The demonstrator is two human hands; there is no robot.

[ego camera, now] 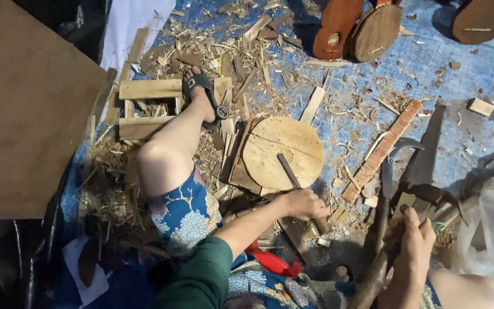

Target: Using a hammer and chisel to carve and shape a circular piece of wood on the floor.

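- Your left hand (pixel 303 204) is closed in a full grip around the handle of a dark, thin-bladed tool (pixel 289 171); its shaft runs up and to the left from your fist, and the tip rests on the round wooden disc (pixel 283 151)
- That disc lies flat on the floor just ahead of your left hand, on top of a flat wooden board (pixel 241 171); a straight line crosses its face, and the tool's long axis lies at a slant to that line
- Your left hand is the nearer one to the disc; your right hand is well apart from it, off to the right
- Your right hand (pixel 414 240) is wrapped around the wooden handles of a cluster of tools (pixel 398 189) standing beside your right knee; the fingers are curled shut on them, though you cannot tell how many handles sit inside the grip
- In that cluster you can count one saw blade (pixel 427 151) with teeth along its edge, and one curved dark blade (pixel 401 147) to its left
- One strip of brick-like blocks (pixel 383 150) lies diagonally between the disc and the saw
- Count of round wooden pieces: one pale disc at your hand, and three darker oval ones (pixel 375 28) at the top edge, well apart
- One small wooden frame (pixel 147 109) sits just beside your sandalled left foot (pixel 204 97), amid shavings on the blue floor sheet (pixel 430 68)
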